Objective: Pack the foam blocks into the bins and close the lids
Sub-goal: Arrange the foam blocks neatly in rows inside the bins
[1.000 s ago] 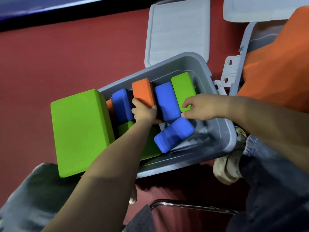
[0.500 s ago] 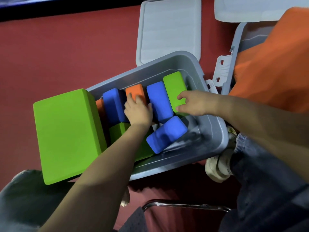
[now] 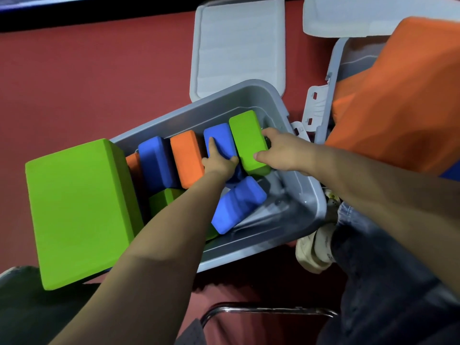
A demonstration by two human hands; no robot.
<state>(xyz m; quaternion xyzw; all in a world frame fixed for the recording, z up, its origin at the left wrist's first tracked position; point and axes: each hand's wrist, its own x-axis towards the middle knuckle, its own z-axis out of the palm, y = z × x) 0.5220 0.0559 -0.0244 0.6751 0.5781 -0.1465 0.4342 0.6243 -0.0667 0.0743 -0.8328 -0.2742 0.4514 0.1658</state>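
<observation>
Head: left hand (image 3: 219, 163) now on blue block (image 3: 219, 140)

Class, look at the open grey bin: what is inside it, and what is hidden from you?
Inside the grey bin: a row of standing blocks, blue, orange, blue, green, plus a loose blue block. The left forearm covers most of a lower green block.
</observation>
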